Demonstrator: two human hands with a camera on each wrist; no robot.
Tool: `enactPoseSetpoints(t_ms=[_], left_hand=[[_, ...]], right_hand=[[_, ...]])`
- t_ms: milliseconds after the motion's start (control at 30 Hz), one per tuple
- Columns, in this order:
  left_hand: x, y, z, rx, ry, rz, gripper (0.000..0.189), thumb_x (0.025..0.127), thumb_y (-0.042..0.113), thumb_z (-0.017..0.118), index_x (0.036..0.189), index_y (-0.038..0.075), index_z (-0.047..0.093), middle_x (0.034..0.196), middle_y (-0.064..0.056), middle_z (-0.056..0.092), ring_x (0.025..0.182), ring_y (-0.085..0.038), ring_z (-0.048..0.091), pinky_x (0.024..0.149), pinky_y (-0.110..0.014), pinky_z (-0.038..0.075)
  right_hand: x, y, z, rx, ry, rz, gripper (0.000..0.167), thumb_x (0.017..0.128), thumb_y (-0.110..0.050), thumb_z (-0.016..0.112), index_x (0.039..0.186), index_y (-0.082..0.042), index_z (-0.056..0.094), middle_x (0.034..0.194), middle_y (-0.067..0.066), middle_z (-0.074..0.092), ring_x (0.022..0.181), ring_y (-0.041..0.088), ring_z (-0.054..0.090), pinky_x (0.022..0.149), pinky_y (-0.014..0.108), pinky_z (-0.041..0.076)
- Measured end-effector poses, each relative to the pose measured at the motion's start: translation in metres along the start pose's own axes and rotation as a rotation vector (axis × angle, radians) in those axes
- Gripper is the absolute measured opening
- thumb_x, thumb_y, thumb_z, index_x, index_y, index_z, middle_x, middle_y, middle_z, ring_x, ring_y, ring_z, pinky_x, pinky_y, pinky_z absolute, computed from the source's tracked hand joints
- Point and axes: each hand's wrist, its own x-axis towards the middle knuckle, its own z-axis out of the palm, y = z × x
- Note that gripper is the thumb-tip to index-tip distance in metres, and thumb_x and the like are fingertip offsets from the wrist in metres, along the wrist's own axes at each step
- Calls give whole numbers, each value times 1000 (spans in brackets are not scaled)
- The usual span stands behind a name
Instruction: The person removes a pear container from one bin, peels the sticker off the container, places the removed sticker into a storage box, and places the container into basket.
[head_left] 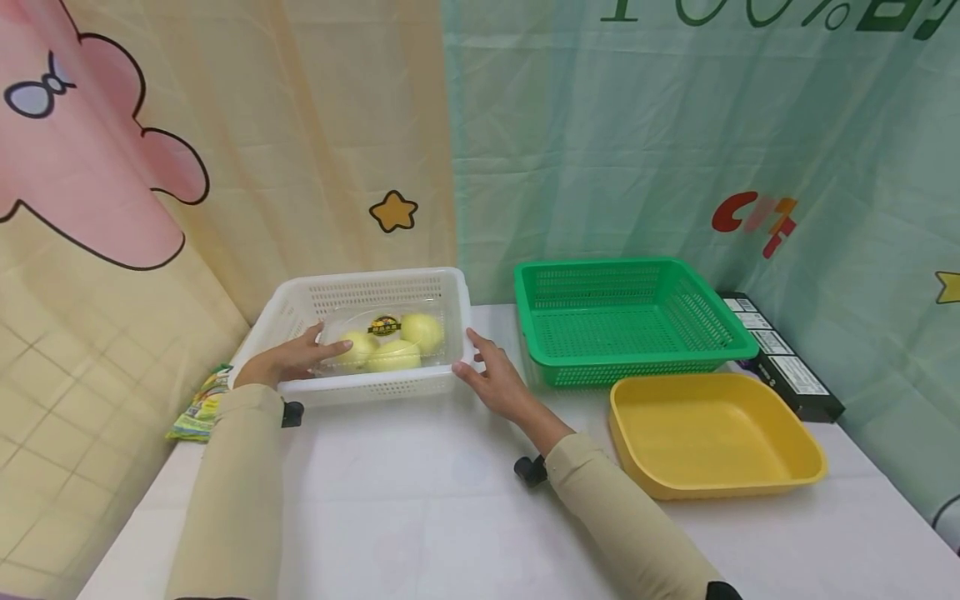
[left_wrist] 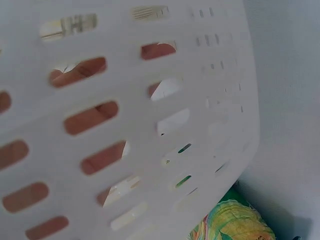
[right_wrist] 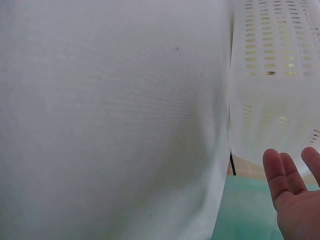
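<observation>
Beige sleeves [head_left: 238, 500] lead to the white basket [head_left: 382, 381] holding the fruit pack [head_left: 386, 327]. Left hand [head_left: 288, 358] touches the pack, pinching or not I can't tell; right hand [head_left: 497, 377] spreads beside the basket. One-handed lifting could tip the pack.

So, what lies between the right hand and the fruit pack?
The head view shows the white basket's end wall between the right hand and fruit pack.

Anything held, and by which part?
Unclear: left hand may grip the left end of the clear pack; right hand, uncurled, is at the white basket.
</observation>
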Motion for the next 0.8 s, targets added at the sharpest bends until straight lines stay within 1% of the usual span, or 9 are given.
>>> enactPoseSetpoints(t_ms=[67, 267, 467, 533, 633, 700, 800], left_hand=[[1, 0, 0, 11, -3, 1, 104, 92, 56, 46, 143, 8, -32, 152, -35, -9, 141, -49, 15, 114, -60, 21], [5, 0, 0, 12, 4, 19, 103, 93, 55, 46, 143, 8, -31, 152, -37, -1, 140, -49, 19, 113, -61, 22], [6, 2, 0, 13, -1, 11, 104, 92, 57, 46, 144, 9, -30, 152, -36, -2, 140, -49, 18, 114, -60, 22], [5, 2, -1, 29, 9, 6, 105, 91, 59, 46, 144, 8, -29, 152, -36, 0, 140, -49, 17, 114, -60, 23], [3, 0, -1, 60, 30, 11, 104, 92, 59, 46, 145, 6, -27, 151, -37, 7, 139, -50, 21, 113, -59, 26], [2, -1, -1, 84, 48, 24, 103, 92, 58, 45, 146, 4, -24, 150, -38, 8, 138, -50, 23, 111, -58, 29], [-2, -1, 0, 83, 70, 59, 100, 93, 55, 46, 147, 3, -21, 150, -39, 7, 136, -50, 27, 109, -58, 33]], right_hand=[[0, 1, 0, -2, 3, -1, 71, 93, -45, 54, 151, -19, 22, 140, 11, 44, 122, 30, 49, 91, 43, 52], [0, 2, -1, -11, 15, 11, 71, 93, -46, 54, 151, -21, 22, 140, 10, 44, 123, 31, 49, 91, 43, 52], [-1, 2, -3, -22, 14, 4, 72, 93, -48, 52, 151, -21, 22, 141, 10, 44, 121, 29, 49, 89, 42, 52], [-1, 2, -3, -26, 11, -10, 71, 93, -47, 52, 151, -19, 22, 142, 11, 43, 121, 29, 49, 89, 41, 52], [0, 1, -3, -27, -4, -23, 71, 94, -46, 51, 151, -18, 21, 143, 12, 42, 120, 28, 49, 89, 40, 52], [0, 0, -2, -23, -16, -21, 70, 94, -45, 52, 152, -18, 21, 143, 12, 42, 120, 28, 49, 89, 40, 52], [-1, 0, -2, -31, -15, -19, 69, 94, -43, 52, 151, -18, 22, 142, 12, 43, 120, 28, 50, 89, 40, 52]])
